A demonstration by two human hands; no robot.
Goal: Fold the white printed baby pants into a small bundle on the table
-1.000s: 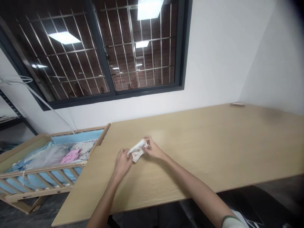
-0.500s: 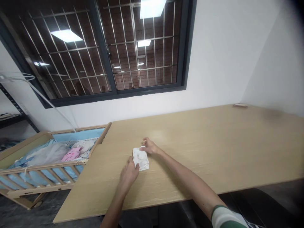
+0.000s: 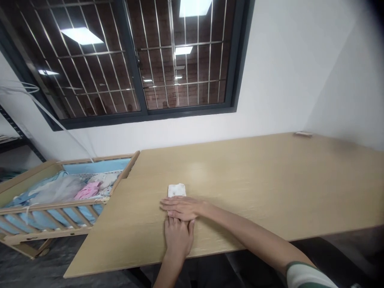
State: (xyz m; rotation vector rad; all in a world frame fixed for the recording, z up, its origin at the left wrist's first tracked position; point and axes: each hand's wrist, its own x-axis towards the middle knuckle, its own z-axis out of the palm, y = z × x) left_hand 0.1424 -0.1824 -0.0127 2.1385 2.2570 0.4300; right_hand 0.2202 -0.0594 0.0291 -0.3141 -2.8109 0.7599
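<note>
A small folded white cloth [image 3: 176, 190] lies on the wooden table [image 3: 270, 184]; only its far end shows. My right hand [image 3: 181, 208] lies flat across the near part of the cloth, fingers stretched out to the left. My left hand [image 3: 178, 237] rests flat just below, fingers pointing forward and tucked under the right hand, at or over the cloth's near edge.
A wooden baby cot [image 3: 39, 236] with blue lining stands at the table's left end, holding pink clothes [image 3: 87, 190] and other light fabric. A barred window [image 3: 135, 60] fills the wall behind. A small flat object [image 3: 303, 134] lies at the far right of the table.
The cloth went from bunched between both hands to folded flat on the table. Both hands have since come down flat over it, the right one crossing over the left.
</note>
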